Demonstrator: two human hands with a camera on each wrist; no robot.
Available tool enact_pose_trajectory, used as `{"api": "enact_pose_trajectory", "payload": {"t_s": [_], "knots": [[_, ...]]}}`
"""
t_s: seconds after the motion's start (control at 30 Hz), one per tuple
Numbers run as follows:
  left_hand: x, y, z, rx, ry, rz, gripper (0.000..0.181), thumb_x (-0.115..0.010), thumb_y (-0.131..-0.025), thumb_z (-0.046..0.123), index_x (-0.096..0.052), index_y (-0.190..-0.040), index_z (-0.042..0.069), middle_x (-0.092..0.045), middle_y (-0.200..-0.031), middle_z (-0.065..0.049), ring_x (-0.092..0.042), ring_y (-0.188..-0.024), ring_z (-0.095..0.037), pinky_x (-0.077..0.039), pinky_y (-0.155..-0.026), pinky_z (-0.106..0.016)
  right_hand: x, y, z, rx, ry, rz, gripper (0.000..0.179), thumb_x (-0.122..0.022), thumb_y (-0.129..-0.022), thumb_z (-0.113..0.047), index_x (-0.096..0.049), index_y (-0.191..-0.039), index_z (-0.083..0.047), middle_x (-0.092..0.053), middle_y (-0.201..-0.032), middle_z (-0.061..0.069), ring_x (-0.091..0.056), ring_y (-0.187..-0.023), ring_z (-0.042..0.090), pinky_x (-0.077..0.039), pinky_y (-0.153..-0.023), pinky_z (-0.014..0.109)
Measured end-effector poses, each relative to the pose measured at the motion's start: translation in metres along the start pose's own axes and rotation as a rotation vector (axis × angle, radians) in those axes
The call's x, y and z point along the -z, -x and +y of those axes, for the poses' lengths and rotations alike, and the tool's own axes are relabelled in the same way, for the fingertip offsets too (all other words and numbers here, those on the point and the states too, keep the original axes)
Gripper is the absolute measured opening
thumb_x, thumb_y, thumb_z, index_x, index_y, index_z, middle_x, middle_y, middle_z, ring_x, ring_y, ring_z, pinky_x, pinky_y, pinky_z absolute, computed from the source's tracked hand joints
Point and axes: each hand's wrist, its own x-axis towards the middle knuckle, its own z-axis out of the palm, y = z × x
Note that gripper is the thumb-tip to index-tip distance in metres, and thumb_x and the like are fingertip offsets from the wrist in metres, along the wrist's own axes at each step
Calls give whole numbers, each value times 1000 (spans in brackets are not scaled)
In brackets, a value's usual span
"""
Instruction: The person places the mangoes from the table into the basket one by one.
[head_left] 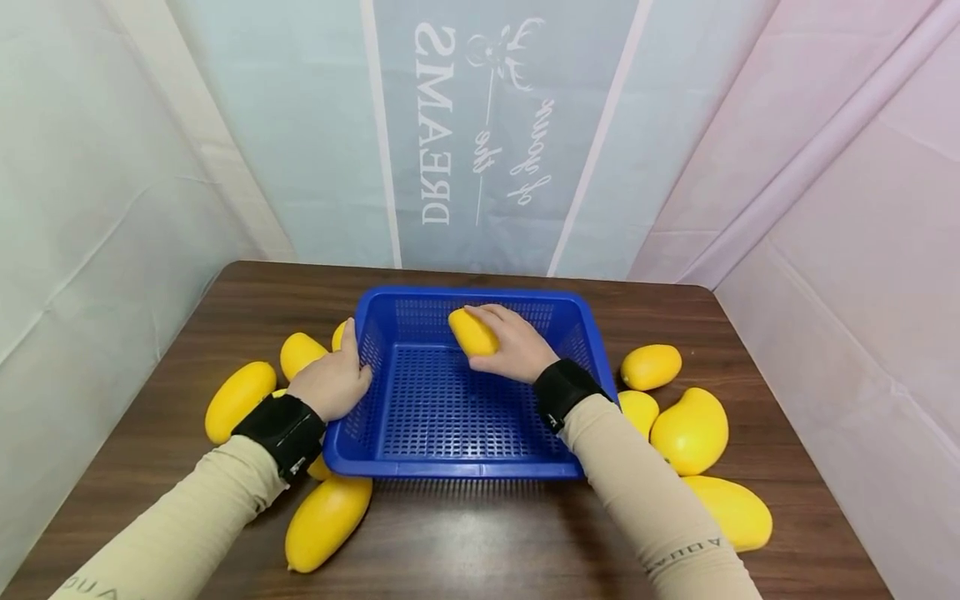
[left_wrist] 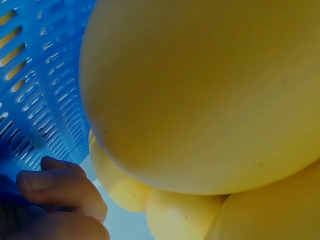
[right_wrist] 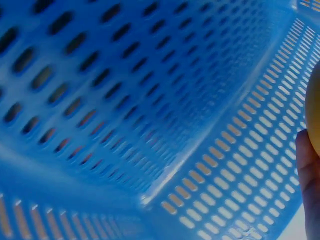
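A blue plastic basket [head_left: 427, 408] with slotted walls sits mid-table. My left hand [head_left: 332, 383] grips its left rim, thumb over the inner side; the left wrist view shows curled fingers [left_wrist: 62, 187] by the slotted wall. Over the basket floor, my right hand [head_left: 517, 343] holds a yellow mango [head_left: 472, 332] between thumb and fingers. At the right edge of the right wrist view, part of that mango [right_wrist: 314, 107] shows against a finger. A large mango [left_wrist: 200, 95] fills much of the left wrist view, close outside the basket wall.
Several mangoes lie left of the basket, one large mango [head_left: 328, 523] nearest the front. To its right are several more, including a curved mango [head_left: 690, 432] and a long mango [head_left: 731, 510] partly behind the right sleeve. Fabric curtains [head_left: 322, 125] enclose the brown table [head_left: 465, 542].
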Motion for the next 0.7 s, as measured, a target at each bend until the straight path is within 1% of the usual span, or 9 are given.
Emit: {"api": "enact_pose_trajectory", "payload": {"t_s": [0.2,0.47,0.7], "knots": [[-1,-1,-2,5,20,-13,82,-37,-103,29,21,-154,0,-56,-59,-6,-57,-43,-19,-47,-43,-30,-6,-9,-14,1,-43,-3,77,-75,-82,-31,-42,-151,-18,-48,-147,11,-52,-123,30,-45,-103,48],[-3,-2,-5,14,34,-13,83,-37,-103,29,21,-154,1,-58,-61,-7,-58,-44,-19,-49,-44,-31,-20,-24,-38,8,-58,-49,75,-75,-82,-32,-44,-149,-18,-51,-141,9,-55,-111,25,-49,-94,41],[0,-1,-3,17,41,-15,83,-38,-103,29,21,-154,1,-59,-63,-7,-59,-45,-18,-51,-46,-30,-28,-35,-56,-35,-79,-54,74,-76,-80,-33,-46,-146,-18,-53,-132,9,-55,-101,24,-50,-87,38]]}}
